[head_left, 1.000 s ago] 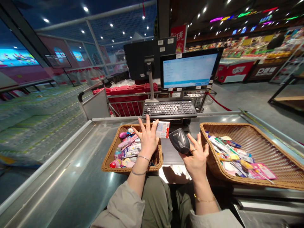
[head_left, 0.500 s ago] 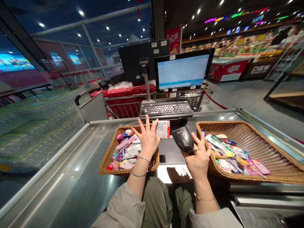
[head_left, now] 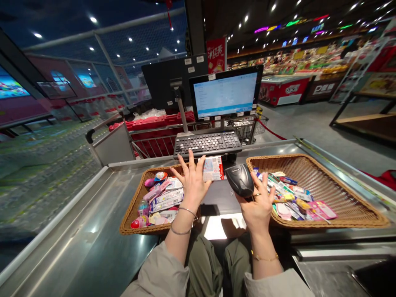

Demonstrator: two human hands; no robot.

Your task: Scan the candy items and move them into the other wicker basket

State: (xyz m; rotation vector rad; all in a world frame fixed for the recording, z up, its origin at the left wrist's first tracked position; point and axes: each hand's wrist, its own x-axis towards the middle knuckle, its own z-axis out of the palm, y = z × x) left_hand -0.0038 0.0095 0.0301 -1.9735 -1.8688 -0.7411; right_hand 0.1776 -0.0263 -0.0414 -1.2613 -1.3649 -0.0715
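My left hand (head_left: 193,183), back upward with the fingers spread, holds a small white-and-red packet (head_left: 213,168) with a printed barcode at its thumb side. That hand hovers over the right edge of a wicker basket (head_left: 126,220) containing toothbrush-like packs, small bottles and pink items. My right hand (head_left: 258,202) grips a black handheld barcode scanner (head_left: 239,180), whose head is tipped toward the packet, a short gap apart. Beside the right hand stands a second wicker basket (head_left: 349,194) with several packaged goods (head_left: 298,198) in its left part.
Ahead of my hands are a keyboard (head_left: 208,141) and a lit monitor (head_left: 227,93), with the back of another screen (head_left: 167,84) at its left. A metal counter (head_left: 102,214) runs beneath the baskets. Shopping carts (head_left: 154,142) stand behind it.
The view has turned a little to the right, so baskets and monitor sit further left. Both hands keep their hold; the scanner and packet appear slightly closer together.
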